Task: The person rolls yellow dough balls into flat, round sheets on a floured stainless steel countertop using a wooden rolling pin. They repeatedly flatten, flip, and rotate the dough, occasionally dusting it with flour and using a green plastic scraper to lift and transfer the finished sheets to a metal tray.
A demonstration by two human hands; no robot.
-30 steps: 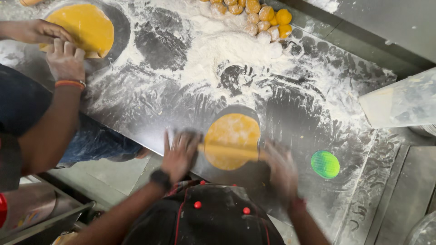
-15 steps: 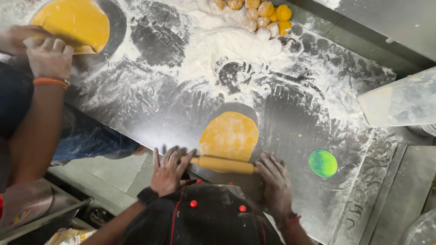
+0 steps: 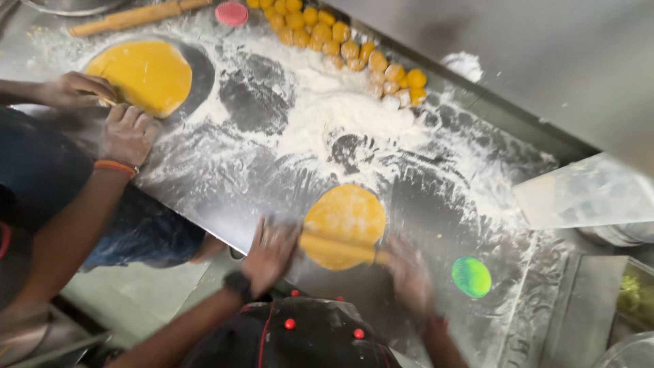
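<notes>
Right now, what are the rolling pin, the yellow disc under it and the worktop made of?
Rolling pin: looks like wood, pale tan and matte, though blurred between the left hand and right hand. Yellow disc: soft dough, flat and matte, flour-dusted. Worktop: probably stainless steel, grey and shiny where the white flour is wiped away.

both the left hand [image 3: 271, 251] and right hand [image 3: 411, 272] are motion-blurred; the rolling pin [image 3: 338, 248] ends stay hidden beneath them.

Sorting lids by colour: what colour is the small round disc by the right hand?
Bright green disc, seen in the head view.
</notes>
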